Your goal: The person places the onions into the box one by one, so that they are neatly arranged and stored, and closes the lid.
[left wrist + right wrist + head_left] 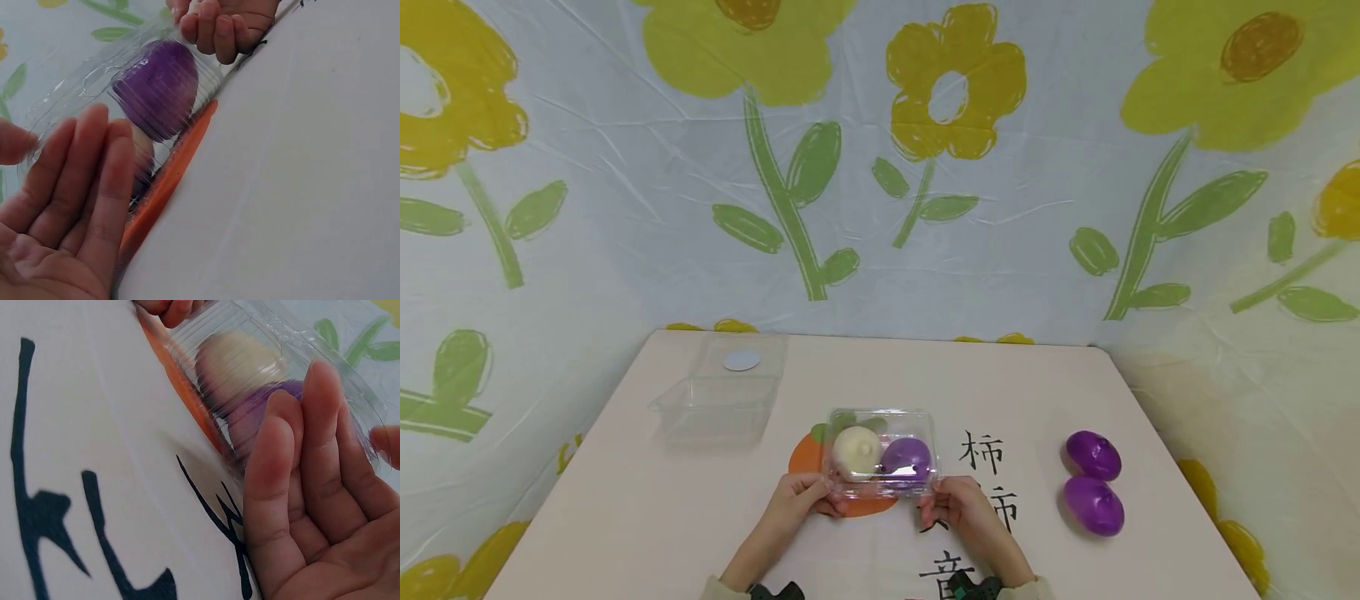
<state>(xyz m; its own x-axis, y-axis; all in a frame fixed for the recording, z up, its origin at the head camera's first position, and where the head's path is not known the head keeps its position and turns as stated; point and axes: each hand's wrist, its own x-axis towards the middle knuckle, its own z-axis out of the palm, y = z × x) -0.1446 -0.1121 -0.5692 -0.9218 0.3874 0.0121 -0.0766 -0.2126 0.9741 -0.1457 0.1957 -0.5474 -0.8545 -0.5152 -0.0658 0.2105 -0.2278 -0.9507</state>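
A clear plastic clamshell box (880,485) with its lid down lies over the orange persimmon print at the middle of the table. Inside are a cream onion-shaped piece (856,451) and a purple onion-shaped piece (906,460), side by side. My left hand (805,496) pinches the box's near left corner, thumb at the rim and fingers against the side wall. At the near right corner, my right hand (957,505) pinches the rim likewise; its fingers (322,425) lie along the ribbed wall in the right wrist view.
Another clear clamshell box (718,404) stands with its lid raised at the back left, a white round sticker (742,360) on the lid. Two glossy purple onion-shaped pieces (1093,505) lie at the right. Black printed characters (982,452) mark the tabletop, and a flowered cloth (865,275) hangs behind.
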